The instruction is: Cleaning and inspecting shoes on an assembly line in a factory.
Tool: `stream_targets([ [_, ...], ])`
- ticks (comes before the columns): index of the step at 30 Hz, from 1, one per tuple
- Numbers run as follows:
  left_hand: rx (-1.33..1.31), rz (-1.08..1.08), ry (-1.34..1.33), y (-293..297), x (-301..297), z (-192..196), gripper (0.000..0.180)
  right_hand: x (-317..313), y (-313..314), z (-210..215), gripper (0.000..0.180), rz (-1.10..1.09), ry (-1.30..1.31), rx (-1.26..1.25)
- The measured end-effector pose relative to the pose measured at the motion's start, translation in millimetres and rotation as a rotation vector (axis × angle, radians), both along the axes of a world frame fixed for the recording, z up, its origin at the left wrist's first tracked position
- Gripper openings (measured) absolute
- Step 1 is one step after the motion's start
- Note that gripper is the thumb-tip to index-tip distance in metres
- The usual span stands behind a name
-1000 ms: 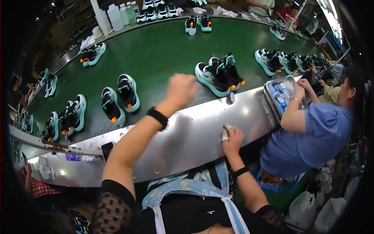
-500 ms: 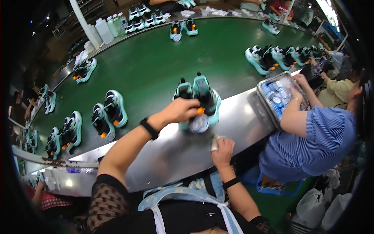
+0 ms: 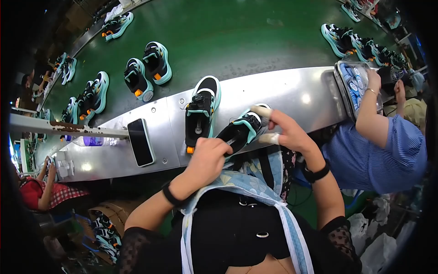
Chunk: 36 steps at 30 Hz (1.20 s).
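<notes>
nearest the body, the left hand (image 3: 207, 157) is curled closed round the heel end of a black and teal sneaker (image 3: 241, 131), which is held tilted over the near edge of the steel bench (image 3: 292, 93). the right hand (image 3: 285, 131) closes on the shoe's toe end, its taped fingertips (image 3: 261, 111) pinching the upper. judged from its build, the shoe is light, with a soft, yielding upper and a firmer sole; heel and sole edge look the surest places to grip, the upper likely to crease. just beside it, its mate (image 3: 200, 113) lies flat on the bench, untouched. a dark phone (image 3: 140, 141) lies further left. beyond, the green conveyor (image 3: 237, 36) carries more pairs. at right, a co-worker's hand (image 3: 374, 82) rests on a tray (image 3: 343, 93).
</notes>
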<state>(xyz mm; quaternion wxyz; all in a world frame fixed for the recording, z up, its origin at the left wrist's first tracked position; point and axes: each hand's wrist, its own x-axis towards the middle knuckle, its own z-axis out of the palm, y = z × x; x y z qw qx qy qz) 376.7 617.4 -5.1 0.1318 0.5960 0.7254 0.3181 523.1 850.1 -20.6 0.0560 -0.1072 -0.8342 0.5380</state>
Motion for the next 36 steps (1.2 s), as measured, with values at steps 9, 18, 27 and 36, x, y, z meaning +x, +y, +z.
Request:
stream_targets([
  [9, 0.082, 0.165, -0.047, 18.8, 4.8, -30.9, 0.010, -30.3, -34.4, 14.5, 0.063, 0.159, -0.017, 0.453],
  [18, -0.355, 0.298, -1.030, 29.5, -9.7, -6.6, 0.018, -21.9, -34.6, 38.9, 0.068, 0.096, -0.143, 0.017],
  [27, -0.178, 0.159, -0.635, 23.4, 0.6, -8.1, 0.027, -22.0, -42.4, 31.0, 0.028, 0.010, -0.012, 0.478],
  [36, 0.009, 0.667, -0.367, -2.6, -55.4, -34.6, 0.028, -125.0, -8.6, 42.2, 0.071, 0.226, 0.077, 0.218],
])
